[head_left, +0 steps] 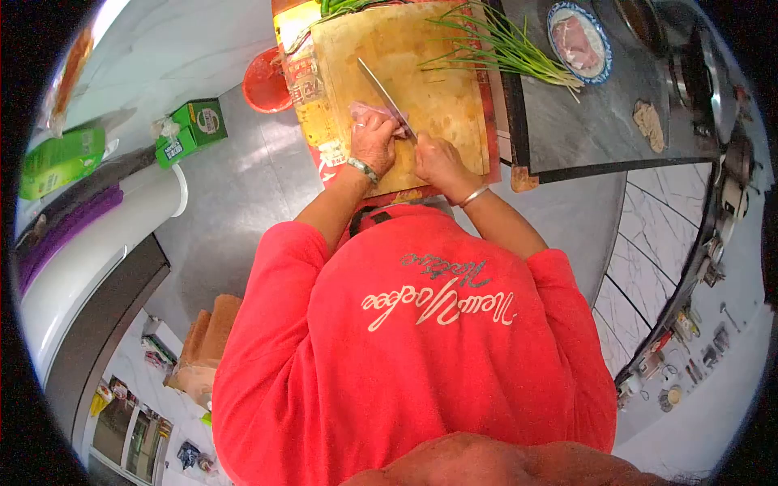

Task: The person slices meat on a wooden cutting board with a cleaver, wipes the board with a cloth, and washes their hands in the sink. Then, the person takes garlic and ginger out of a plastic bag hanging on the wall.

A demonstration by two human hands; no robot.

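Note:
My right hand [442, 166] is wrapped round the handle of a kitchen knife [384, 93], whose blade slants up and to the left over the wooden cutting board [429, 49]. Beside the blade, my left hand [374, 146] presses a piece of pink raw meat [369, 108] against the board. Its curled fingers partly cover the meat. The blade lies along the meat's right side; whether it cuts in, I cannot tell. Long spring onions [502, 53] lie across the board's upper right and onto the dark counter.
A blue-rimmed plate [605, 63] with raw meat stands on the counter [567, 121] at right, near a crumpled beige cloth [648, 125]. Left of the board is a red basin [267, 81]. A green box [203, 125] sits further left. More greens [344, 6] show at the board's far edge.

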